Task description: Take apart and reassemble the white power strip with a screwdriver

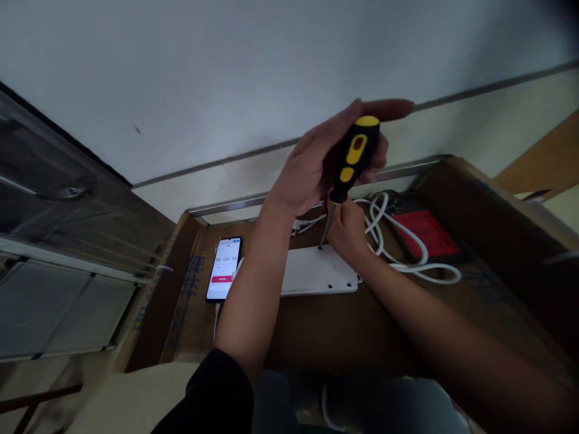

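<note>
A screwdriver [355, 154] with a black and yellow handle stands nearly upright over a white power strip [319, 271]. My left hand [316, 154] is wrapped round its handle, with one finger stretched out to the right. Lower down, my right hand [347, 232] has its fingers closed by the metal shaft, close above the strip. The tip meets the strip near a dark hole at its far edge. More dark holes show at the right end of the strip, and my left forearm covers its left end.
A phone [224, 269] showing a timer lies left of my left forearm, with a cable attached. A coiled white cord [382, 232] and a red and black object [427, 234] lie at the right. Cardboard walls [169, 295] edge the work surface.
</note>
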A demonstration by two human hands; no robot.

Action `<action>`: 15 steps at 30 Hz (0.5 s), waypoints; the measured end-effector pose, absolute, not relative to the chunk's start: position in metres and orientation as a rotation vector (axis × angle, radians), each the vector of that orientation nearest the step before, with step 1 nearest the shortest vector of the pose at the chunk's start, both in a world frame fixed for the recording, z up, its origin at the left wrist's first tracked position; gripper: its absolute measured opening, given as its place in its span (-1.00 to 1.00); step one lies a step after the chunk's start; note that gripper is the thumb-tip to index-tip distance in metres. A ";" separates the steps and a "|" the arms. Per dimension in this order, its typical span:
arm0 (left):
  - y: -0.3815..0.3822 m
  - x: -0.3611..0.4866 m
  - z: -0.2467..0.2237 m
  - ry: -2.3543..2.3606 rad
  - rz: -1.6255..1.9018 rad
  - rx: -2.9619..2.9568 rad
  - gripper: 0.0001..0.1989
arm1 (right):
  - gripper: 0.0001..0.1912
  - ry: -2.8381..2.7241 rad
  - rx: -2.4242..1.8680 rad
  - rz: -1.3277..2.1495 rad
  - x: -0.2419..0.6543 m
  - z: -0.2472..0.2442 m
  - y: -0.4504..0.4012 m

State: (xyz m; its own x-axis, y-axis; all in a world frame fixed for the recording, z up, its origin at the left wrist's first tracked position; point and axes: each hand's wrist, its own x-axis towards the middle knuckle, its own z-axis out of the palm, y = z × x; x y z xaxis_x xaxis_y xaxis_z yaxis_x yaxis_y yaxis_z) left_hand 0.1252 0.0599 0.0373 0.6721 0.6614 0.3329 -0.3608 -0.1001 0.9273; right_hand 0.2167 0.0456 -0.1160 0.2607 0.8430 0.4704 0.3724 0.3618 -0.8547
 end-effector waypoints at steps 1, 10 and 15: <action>0.060 0.125 0.039 0.286 0.886 1.417 -0.37 | -0.25 -1.343 -1.245 0.464 0.217 -0.116 0.046; 0.059 0.116 0.040 0.352 0.904 1.273 -0.40 | -0.40 -1.395 -1.359 0.527 0.221 -0.125 0.052; 0.056 0.116 0.028 0.467 1.152 1.270 -0.54 | -0.37 -1.408 -1.363 0.540 0.220 -0.125 0.051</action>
State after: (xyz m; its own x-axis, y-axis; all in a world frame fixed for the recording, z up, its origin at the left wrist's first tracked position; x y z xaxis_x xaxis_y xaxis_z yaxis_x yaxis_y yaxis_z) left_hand 0.1164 0.0557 0.0277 0.4104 0.8608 0.3010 -0.4087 -0.1214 0.9046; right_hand 0.2199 0.0515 -0.1248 0.2044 0.9093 0.3624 0.4335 0.2478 -0.8664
